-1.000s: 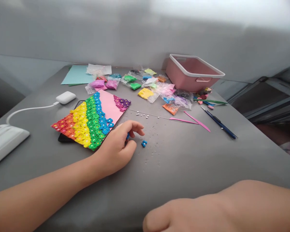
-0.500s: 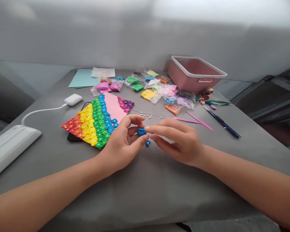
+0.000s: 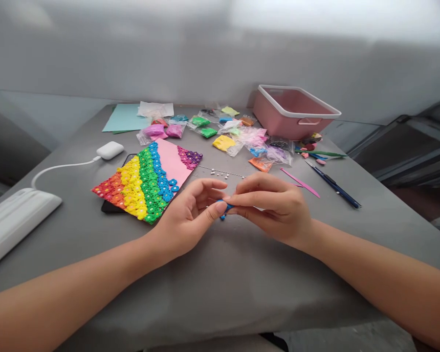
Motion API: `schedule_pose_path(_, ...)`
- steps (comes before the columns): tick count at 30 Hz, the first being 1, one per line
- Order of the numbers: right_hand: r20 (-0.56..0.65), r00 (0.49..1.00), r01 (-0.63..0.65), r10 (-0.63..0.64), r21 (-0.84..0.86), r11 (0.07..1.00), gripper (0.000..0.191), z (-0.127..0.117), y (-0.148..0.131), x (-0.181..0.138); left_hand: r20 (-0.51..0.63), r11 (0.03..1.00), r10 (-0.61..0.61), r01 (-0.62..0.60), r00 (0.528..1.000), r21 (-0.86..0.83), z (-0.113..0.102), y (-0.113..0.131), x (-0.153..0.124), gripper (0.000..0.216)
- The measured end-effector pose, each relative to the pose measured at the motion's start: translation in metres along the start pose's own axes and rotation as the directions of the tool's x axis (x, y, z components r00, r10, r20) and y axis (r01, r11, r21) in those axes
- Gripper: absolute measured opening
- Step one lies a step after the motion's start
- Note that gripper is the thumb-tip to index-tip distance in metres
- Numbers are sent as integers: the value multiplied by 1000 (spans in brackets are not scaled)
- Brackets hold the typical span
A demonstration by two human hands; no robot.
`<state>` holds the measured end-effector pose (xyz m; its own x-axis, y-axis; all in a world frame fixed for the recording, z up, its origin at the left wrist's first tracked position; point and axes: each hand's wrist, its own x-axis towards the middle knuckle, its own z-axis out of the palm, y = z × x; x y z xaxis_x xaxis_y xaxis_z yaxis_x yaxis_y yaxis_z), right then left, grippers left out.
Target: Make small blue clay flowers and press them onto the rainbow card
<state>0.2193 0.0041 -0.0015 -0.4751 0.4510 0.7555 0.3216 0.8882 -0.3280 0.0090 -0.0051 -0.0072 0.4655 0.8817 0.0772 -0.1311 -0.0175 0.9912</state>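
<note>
Between my two hands is a lump of blue clay (image 3: 229, 207), mostly hidden by the fingers. My left hand (image 3: 190, 215) grips it with the thumb on the near side. My right hand (image 3: 271, 205) pinches it from the other side with thumb and fingertips. Below the fingers, a small blue clay piece (image 3: 222, 217) lies on the table. Left of my hands rests a pink card (image 3: 172, 159) covered in bands of clay flowers, red through yellow, green and blue, with purple at the far corner. Several white beads (image 3: 220, 173) lie beyond my hands.
Bagged coloured clay (image 3: 225, 143) spreads across the back, beside a pink basket (image 3: 297, 115). On the right lie a pink clay tool (image 3: 302, 183) and a dark craft knife (image 3: 333, 185). A white earbud case (image 3: 110, 150) is cabled to a white power strip (image 3: 22, 215) on the left.
My right hand has moved slightly left and closed in on the blue clay, which is now more covered. The ball showed clearly at my left fingers before.
</note>
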Motion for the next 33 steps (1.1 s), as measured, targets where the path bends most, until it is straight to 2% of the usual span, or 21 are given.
schedule_pose_path(7,-46,991,-126,128,43,991,9,0,-7,4,-26,1000,-2,3,1000,12,2,3,-1,18)
schedule_pose_path(11,-3,981,-191,192,28,981,11,0,-7,4,-76,999,-37,37,996,6,2,3,0,21)
schedule_pose_path(16,23,983,-181,180,45,982,15,1,-4,1,-100,997,-71,70,992,-21,3,5,2,24)
schedule_pose_path(25,-5,978,-209,209,4,978,5,2,-7,1,-60,996,-70,74,996,58,2,4,2,22)
schedule_pose_path(27,-51,953,-296,298,33,955,7,2,-9,2,-82,993,-70,77,994,86,1,3,2,25)
schedule_pose_path(30,-102,866,-464,490,202,862,19,-2,-9,4,-117,987,-36,53,992,149,-1,2,2,36)
schedule_pose_path(33,-28,806,-563,592,273,780,35,-9,-7,6,-117,981,15,9,993,195,-4,2,3,34)
